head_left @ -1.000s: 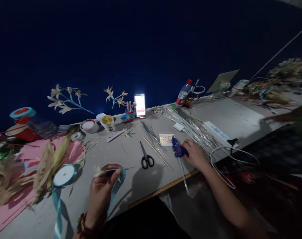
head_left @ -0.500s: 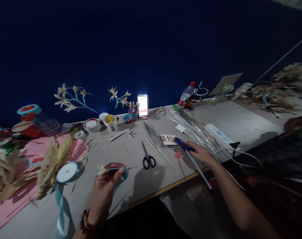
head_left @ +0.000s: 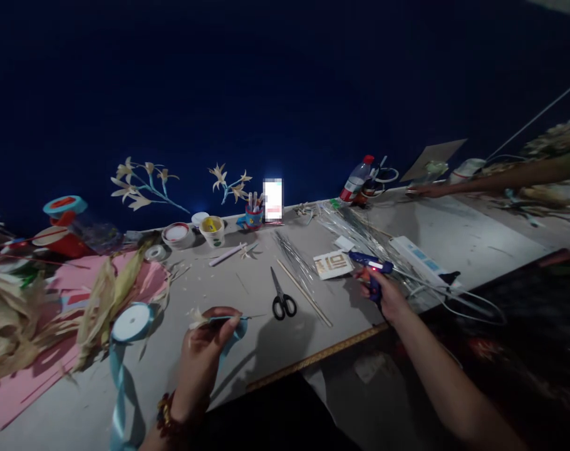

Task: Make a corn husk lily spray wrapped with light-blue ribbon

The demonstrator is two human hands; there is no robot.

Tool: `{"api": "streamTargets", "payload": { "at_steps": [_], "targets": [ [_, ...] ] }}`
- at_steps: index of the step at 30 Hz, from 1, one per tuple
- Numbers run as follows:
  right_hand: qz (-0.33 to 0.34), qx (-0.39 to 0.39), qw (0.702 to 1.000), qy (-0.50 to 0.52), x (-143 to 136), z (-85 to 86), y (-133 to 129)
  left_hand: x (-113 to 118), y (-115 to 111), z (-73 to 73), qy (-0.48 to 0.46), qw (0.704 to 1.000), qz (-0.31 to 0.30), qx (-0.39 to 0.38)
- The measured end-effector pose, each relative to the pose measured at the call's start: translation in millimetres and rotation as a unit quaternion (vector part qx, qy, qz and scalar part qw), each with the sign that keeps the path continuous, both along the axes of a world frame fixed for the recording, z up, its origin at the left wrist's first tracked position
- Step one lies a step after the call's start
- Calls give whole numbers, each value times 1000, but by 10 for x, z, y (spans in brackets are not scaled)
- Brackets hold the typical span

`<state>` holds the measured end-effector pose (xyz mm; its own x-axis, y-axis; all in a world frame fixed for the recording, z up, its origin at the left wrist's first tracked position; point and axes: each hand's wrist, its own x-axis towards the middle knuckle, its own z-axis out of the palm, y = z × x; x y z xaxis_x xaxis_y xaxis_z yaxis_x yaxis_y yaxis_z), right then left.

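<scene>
Pinched in my left hand (head_left: 207,344) is a thin stem (head_left: 254,317) partly wrapped in blue ribbon, with a pale flower (head_left: 198,319) at its left end. A loose blue ribbon tail (head_left: 233,341) hangs below the fingers. My right hand (head_left: 383,291) is closed round the handle of a dark blue glue gun (head_left: 372,263), its nozzle pointing left above a white printed card (head_left: 332,265). Black-handled scissors (head_left: 282,300) lie between the hands. A roll of blue ribbon (head_left: 133,321) sits left of my left hand.
Silvery wires (head_left: 299,257) and a thin stick (head_left: 308,294) lie mid-table. A power strip (head_left: 416,257) with a white cable is at the right. Behind stand pots (head_left: 213,232), a lit phone (head_left: 272,199) and a bottle (head_left: 357,178). Another person's arm (head_left: 496,175) reaches in from the right.
My right hand has turned the glue gun into a grip by its handle, barrel now level and more to the right. Another person's arm has entered at the right. My left hand keeps its hold.
</scene>
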<state>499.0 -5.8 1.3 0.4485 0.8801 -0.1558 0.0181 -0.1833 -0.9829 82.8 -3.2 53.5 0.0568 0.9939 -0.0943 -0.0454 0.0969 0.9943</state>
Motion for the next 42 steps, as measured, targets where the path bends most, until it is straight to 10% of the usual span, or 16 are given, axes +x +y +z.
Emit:
{"api": "streamTargets", "payload": {
  "at_steps": [11,18,23,42],
  "targets": [
    [-100,68,992,-26,-268,303,-242,47,39,-16,-21,1000,-13,-6],
    [133,79,979,-133,-1263,451,-647,89,59,38,-46,999,-10,-3],
    [224,230,905,-278,-1718,481,-642,71,37,24,-51,999,-7,1],
    [282,270,833,-392,-1942,433,-502,90,35,130,-77,997,11,10]
  ]
}}
